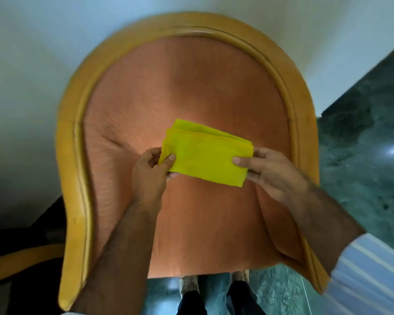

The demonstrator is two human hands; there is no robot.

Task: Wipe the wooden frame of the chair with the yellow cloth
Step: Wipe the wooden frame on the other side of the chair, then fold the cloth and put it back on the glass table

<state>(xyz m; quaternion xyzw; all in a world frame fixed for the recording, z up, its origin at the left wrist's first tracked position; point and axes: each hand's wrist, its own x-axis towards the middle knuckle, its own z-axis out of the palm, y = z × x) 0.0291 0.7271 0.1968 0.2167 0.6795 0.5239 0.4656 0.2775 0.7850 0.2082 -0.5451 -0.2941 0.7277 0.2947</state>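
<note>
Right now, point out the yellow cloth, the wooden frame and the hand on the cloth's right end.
yellow cloth (205, 160), head view, middle of its folded top face.
wooden frame (72, 178), head view, left side rail.
right hand (271, 171), head view, back of the hand.

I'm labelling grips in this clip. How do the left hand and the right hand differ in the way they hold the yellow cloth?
The left hand pinches the yellow cloth at its left end, where loose layers fan out; the right hand grips the tidier right end. The left forearm is bare as far as shown, while the right arm ends in a striped sleeve. Both have a thumb on top of the cloth and hold it in front of the chair's orange padding, off the wooden frame.
</note>
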